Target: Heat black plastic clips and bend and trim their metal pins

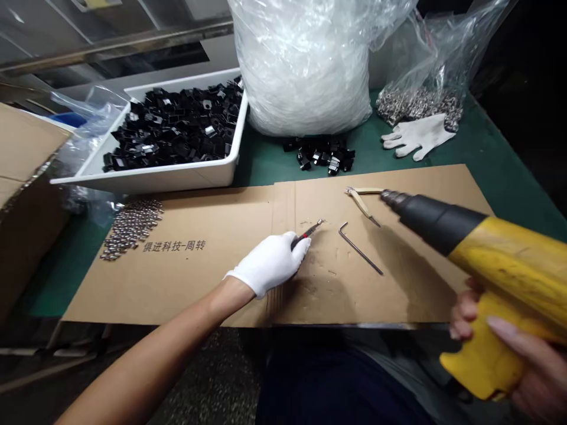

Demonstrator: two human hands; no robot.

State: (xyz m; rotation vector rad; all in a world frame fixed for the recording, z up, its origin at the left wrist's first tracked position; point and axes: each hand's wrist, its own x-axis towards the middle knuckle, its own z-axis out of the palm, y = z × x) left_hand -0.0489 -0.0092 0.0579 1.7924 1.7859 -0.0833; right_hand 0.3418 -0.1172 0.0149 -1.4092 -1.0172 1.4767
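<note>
My left hand (271, 264), in a white glove, is closed around a slim black tool (305, 235) with a red mark. A small shiny metal piece shows at its far end, just above the cardboard sheet (234, 283). My bare right hand (527, 354) grips a yellow heat gun (509, 260) with a black front and metal nozzle pointing left over the cardboard. An L-shaped hex key (361, 251) lies between the two hands. Pale-handled pliers (361, 202) rest open behind it, close to the nozzle in the view.
Small metal parts (133, 227) are spread at the cardboard's left. Behind stand a white tray (177, 179) of black clips, a loose pile of black clips (325, 156), a large plastic bag (305, 71), a bag of metal parts (420, 100) and a white glove (419, 137). A carton (26, 177) borders the left.
</note>
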